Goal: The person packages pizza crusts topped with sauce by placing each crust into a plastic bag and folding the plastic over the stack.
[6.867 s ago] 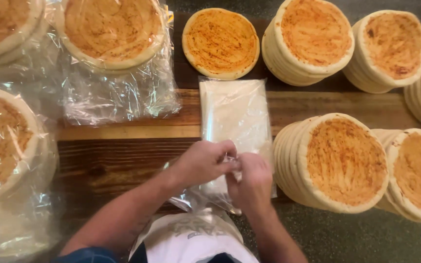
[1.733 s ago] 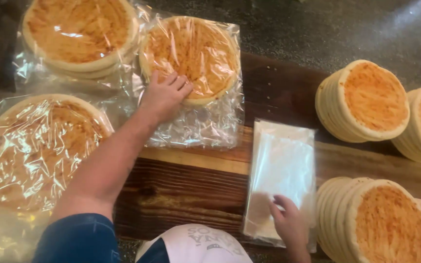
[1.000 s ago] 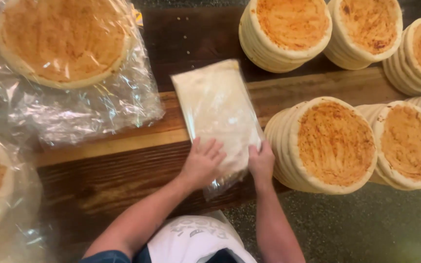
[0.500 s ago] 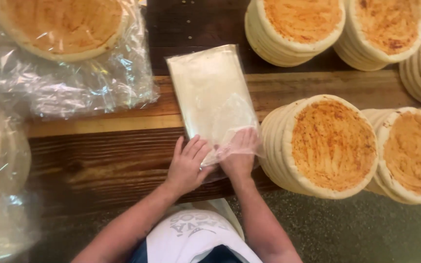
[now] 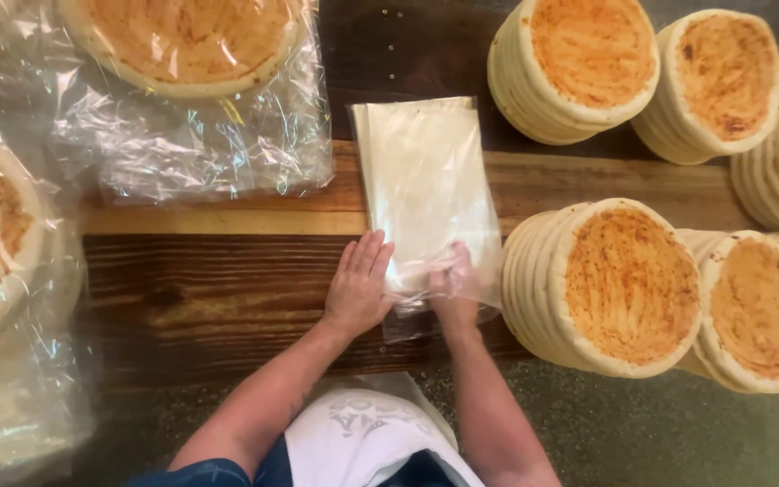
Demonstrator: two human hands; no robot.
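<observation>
Both hands have shifted little since a moment ago: left hand lies flat, fingers spread, beside the bag stack; right hand is tucked inside the top bag, fingers curled.

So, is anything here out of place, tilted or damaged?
Nothing looks damaged or spilled. The stacks of flatbread at the right lean sideways against each other instead of standing upright. The pile of clear bags lies slightly askew under the left hand and right hand.
</observation>
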